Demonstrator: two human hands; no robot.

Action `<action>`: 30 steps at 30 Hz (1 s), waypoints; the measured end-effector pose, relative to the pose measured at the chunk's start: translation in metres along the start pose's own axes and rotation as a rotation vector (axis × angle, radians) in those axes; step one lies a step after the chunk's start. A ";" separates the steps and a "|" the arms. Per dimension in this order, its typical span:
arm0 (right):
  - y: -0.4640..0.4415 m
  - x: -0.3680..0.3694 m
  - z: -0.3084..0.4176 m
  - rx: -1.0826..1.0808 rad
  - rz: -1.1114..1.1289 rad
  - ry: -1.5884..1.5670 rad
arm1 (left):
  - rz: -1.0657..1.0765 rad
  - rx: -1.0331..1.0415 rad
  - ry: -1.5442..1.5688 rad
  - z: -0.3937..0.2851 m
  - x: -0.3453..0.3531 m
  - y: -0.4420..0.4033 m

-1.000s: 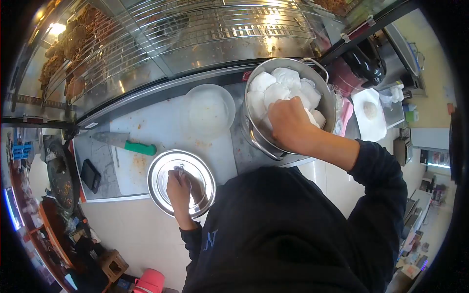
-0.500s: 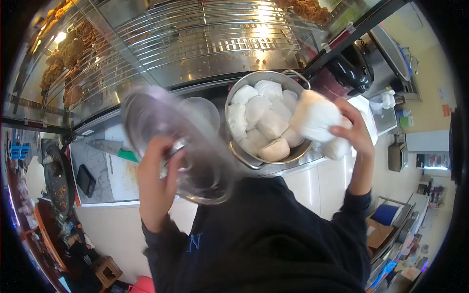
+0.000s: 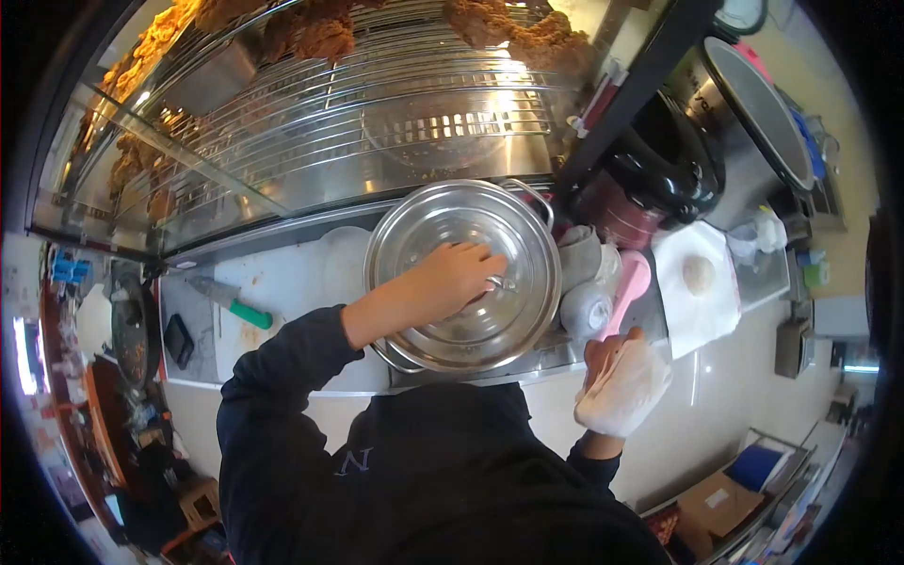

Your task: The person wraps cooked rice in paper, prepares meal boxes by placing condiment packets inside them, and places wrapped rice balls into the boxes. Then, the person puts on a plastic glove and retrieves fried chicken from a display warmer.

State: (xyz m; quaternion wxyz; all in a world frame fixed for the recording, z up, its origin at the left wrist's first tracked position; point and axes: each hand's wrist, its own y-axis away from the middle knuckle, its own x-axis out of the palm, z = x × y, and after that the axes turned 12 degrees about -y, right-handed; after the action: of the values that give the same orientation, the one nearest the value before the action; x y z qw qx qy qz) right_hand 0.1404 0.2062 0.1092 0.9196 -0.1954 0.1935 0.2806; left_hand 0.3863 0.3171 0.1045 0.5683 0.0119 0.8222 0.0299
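A round steel lid now covers the pot, whose side handle sticks out at the upper right. My left hand is closed around the handle at the lid's middle. To the right, off the counter's front edge, my right hand grips a white bundle in thin plastic; its contents are blurred. This bundle partly hides the right hand's fingers. The white bundles inside the pot are hidden under the lid.
A glass case with fried pieces on wire racks stands behind. Left lies a green-handled knife on a white board. A pink spoon-shaped utensil, white paper and a black-lidded cooker are at the right.
My left hand has brought the lid rightward and down onto the pot, covering the white bundles. My right hand has moved away from the pot, down toward my body, with its bundle.
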 end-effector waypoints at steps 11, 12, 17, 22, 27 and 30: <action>-0.028 0.063 0.093 -0.216 0.862 -0.595 | -0.563 -0.280 1.115 -0.090 -0.052 0.152; -0.019 0.081 0.114 -0.406 0.924 -0.413 | -0.615 -0.373 0.910 -0.092 -0.050 0.175; 0.060 0.192 0.194 -0.195 1.211 -0.695 | -1.064 -0.810 0.869 -0.096 -0.015 0.317; 0.187 0.343 0.209 1.061 1.490 -1.427 | -1.733 -0.925 1.805 -0.104 0.053 0.492; 0.283 0.445 0.274 1.657 1.402 -1.268 | -2.238 -0.999 1.732 -0.114 0.085 0.634; 0.327 0.503 0.328 1.299 1.438 -1.106 | -2.365 -0.884 1.679 -0.086 0.099 0.712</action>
State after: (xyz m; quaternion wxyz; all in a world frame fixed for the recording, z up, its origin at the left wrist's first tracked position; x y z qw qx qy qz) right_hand 0.4141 0.8318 0.0708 0.4301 0.6320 -0.0644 0.6414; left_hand 0.2602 1.0300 0.0871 -0.3967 -0.8217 0.3597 -0.1951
